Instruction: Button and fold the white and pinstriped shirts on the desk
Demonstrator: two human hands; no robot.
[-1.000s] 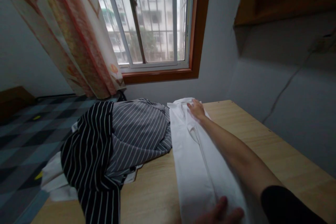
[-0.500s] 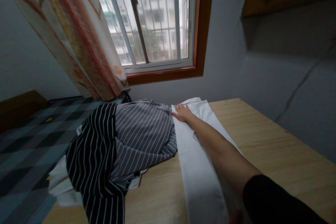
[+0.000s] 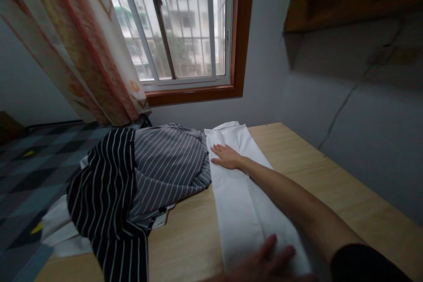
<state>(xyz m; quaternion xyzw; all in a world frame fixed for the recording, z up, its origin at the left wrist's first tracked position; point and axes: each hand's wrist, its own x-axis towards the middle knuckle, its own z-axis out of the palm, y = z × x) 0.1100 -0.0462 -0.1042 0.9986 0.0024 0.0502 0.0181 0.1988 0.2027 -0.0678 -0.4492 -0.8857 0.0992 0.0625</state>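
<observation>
The white garment (image 3: pixel 231 202) lies long and narrow on the bench (image 3: pixel 185 238), apparently in layers, and serves as the reference here. Toward its far end the right hand (image 3: pixel 226 157) rests palm down near the left edge, its fingers slightly spread and gripping nothing. Over its near end the left hand (image 3: pixel 259 264) is blurred and cut off by the frame; its fingers look apart, but I cannot tell whether they touch or pinch the cloth.

The likeliest trouble is wrinkling: a sideways push from the right palm could drag the top layer over the one below and bunch it. If the bench is as slick as it looks, the whole garment might skid too. The grey striped cloth (image 3: pixel 168 163) lies against or just beside the garment's left edge, so a shove that way could ruck both.

The white fabric looks smooth and matte, with a thin seam or fold line running down its length. Left of it, the grey striped cloth looks thin and rumpled; farther left, black striped cloth (image 3: pixel 102 185) hangs in loose, wavy folds.
</observation>
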